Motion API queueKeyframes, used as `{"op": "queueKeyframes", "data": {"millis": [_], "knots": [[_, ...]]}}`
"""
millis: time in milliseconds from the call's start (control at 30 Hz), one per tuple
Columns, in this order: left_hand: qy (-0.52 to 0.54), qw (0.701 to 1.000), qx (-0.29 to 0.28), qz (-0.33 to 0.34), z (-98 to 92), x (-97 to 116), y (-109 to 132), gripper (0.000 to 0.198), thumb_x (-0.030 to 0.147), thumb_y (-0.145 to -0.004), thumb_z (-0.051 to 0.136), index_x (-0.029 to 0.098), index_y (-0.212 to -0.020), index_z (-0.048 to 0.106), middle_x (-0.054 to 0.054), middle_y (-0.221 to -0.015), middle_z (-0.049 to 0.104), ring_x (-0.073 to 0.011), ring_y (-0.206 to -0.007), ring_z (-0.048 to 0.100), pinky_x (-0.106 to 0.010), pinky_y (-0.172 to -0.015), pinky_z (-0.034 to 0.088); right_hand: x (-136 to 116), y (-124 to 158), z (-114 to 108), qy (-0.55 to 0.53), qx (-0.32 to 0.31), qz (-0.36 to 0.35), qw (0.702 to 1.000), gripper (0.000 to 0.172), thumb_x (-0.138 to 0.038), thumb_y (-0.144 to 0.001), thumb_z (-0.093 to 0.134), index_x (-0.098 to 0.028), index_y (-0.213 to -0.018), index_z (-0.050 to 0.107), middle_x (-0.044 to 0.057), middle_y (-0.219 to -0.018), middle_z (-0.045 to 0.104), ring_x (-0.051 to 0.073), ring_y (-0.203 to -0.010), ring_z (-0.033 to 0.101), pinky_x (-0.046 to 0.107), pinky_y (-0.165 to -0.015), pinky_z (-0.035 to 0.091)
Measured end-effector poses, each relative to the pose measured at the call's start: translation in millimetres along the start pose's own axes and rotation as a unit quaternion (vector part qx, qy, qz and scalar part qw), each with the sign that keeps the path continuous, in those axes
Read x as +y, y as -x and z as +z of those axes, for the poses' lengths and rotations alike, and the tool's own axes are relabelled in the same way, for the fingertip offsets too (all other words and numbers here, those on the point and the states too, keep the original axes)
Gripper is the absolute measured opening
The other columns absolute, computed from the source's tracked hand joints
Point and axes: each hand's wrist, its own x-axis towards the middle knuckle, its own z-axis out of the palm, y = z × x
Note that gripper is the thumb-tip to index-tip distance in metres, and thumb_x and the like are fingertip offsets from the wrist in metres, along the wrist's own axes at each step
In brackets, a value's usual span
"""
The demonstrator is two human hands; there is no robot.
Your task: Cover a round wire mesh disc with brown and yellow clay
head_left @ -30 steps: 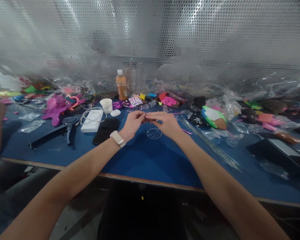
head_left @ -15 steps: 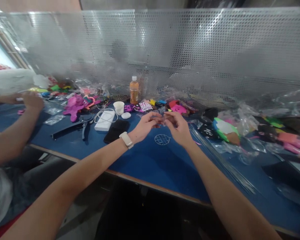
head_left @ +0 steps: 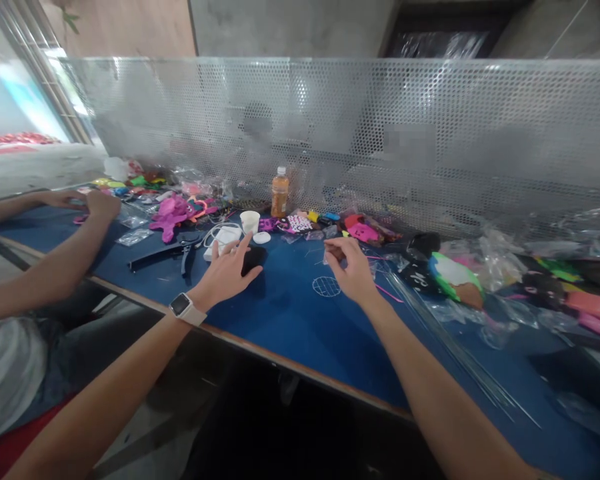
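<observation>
My left hand (head_left: 229, 269), with a pale watch on the wrist, reaches out with fingers spread and rests on a black phone (head_left: 253, 259) on the blue table (head_left: 300, 320). My right hand (head_left: 349, 268) hovers to the right with fingertips pinched together on something too small to make out. A small round wire grid (head_left: 326, 287) lies on the table just left of my right hand. A white power bank with cable (head_left: 221, 239) sits beyond my left hand.
A drink bottle (head_left: 279, 193), a white cup (head_left: 250, 221), black pliers (head_left: 173, 249), colourful felt toys (head_left: 173, 213) and clear bags crowd the back. Thin metal rods (head_left: 455, 347) lie at right. Another person's arm (head_left: 55, 250) rests on the table at left. A perforated metal screen (head_left: 380, 133) backs the table.
My hands have come apart: the left moved left onto the phone and opened, the right stayed near the wire grid. The camera tilted up and turned, showing the person at left.
</observation>
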Motion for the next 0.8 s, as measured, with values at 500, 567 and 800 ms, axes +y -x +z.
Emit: {"op": "queueKeyframes", "data": {"millis": [500,567,800], "knots": [[0.007,1.0,0.009,0.011,8.0,-18.6,0.4,0.086,0.062,-0.1,0.054,0.023,-0.167,0.019,-0.015,-0.148,0.061,-0.0388,-0.155,0.037,-0.072,-0.128,0.002,0.3,1.6,0.0,0.006,-0.006,-0.006,1.0,0.023,-0.032,-0.104,0.056,-0.028,-0.124,0.065,0.009,-0.117,0.062,0.024,-0.095,0.067,0.048,-0.09,0.06],[0.009,1.0,0.008,0.016,6.9,-17.7,0.9,0.084,0.061,-0.1,0.055,0.023,-0.167,0.02,-0.015,-0.146,0.062,-0.0381,-0.153,0.04,-0.072,-0.128,0.001,-1.0,1.5,0.7,0.005,-0.009,-0.006,1.0,0.023,-0.032,-0.103,0.057,-0.027,-0.124,0.065,0.009,-0.116,0.062,0.024,-0.092,0.067,0.047,-0.088,0.06],[0.004,1.0,-0.002,0.017,7.4,-17.0,1.4,0.083,0.06,-0.101,0.055,0.022,-0.166,0.02,-0.016,-0.148,0.062,-0.0384,-0.155,0.035,-0.073,-0.127,-0.001,-4.4,1.6,2.4,0.004,-0.019,-0.005,1.0,0.022,-0.035,-0.103,0.056,-0.027,-0.122,0.065,0.01,-0.116,0.062,0.025,-0.093,0.067,0.048,-0.088,0.061]]}}
